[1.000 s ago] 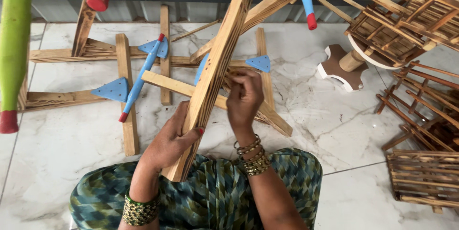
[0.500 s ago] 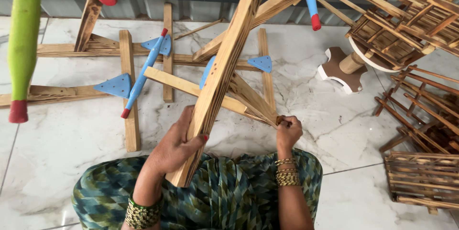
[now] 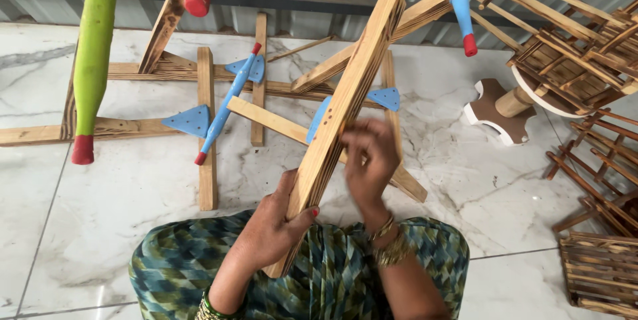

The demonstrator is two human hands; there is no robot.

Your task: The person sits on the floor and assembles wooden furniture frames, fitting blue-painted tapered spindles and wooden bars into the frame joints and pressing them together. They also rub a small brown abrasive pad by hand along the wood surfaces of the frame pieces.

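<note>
Left hand grips our tilted wooden slat frame near its lower end above the marble floor; right hand, blurred, fingers curled on its edge. One-handed support risks it twisting loose.

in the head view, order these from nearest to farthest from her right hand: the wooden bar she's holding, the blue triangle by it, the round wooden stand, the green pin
From the right hand:
1. Wooden bar: touching it, just to its left.
2. Blue triangle: just above the hand, on the floor frame.
3. Round wooden stand: off to the right on the marble floor.
4. Green pin: far left, hanging near the top edge.
</note>
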